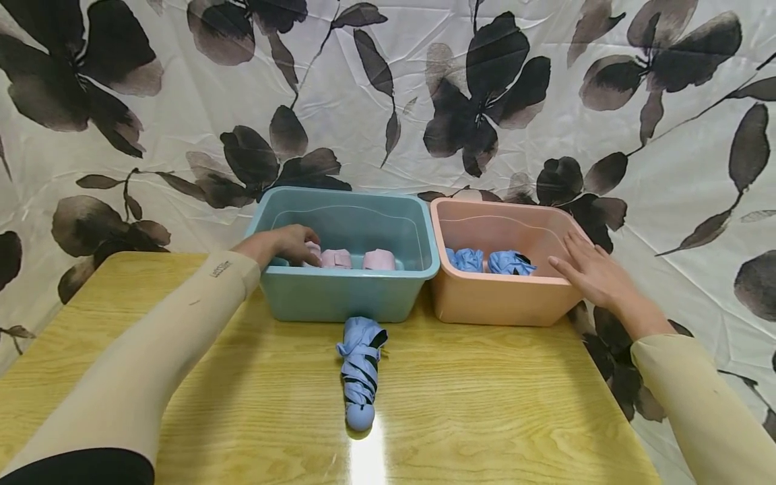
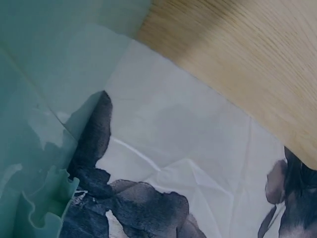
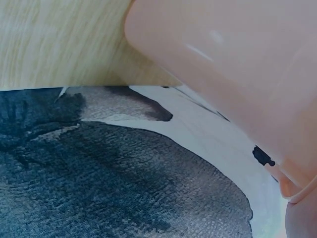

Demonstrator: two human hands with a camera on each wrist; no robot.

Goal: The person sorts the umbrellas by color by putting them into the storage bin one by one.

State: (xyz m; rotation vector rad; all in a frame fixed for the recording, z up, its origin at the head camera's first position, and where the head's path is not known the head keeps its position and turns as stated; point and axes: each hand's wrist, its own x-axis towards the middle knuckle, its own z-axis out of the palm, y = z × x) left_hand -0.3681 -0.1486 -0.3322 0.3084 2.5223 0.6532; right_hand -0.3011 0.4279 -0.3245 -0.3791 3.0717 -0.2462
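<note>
My left hand [image 1: 289, 244] reaches over the left rim of a teal bin [image 1: 345, 296], its bent fingers right at a pink bundle [image 1: 313, 250]; I cannot tell whether they grip it. Two more pink bundles [image 1: 378, 260] stand to the right in the same bin. My right hand [image 1: 597, 273] rests on the right rim of a peach-coloured bin [image 1: 503, 302], fingers extended and thumb apart. Inside are blue wrapped bundles [image 1: 510, 263]. A folded blue umbrella [image 1: 360, 370] with black stripes lies on the table before the teal bin, its round knob toward me.
The bins stand side by side at the far edge of the wooden table [image 1: 473, 404]. Behind them hangs a white floral cloth [image 1: 388, 101], which also drops past the table's right side. Both wrist views show bin walls, table edge and cloth, without the hands.
</note>
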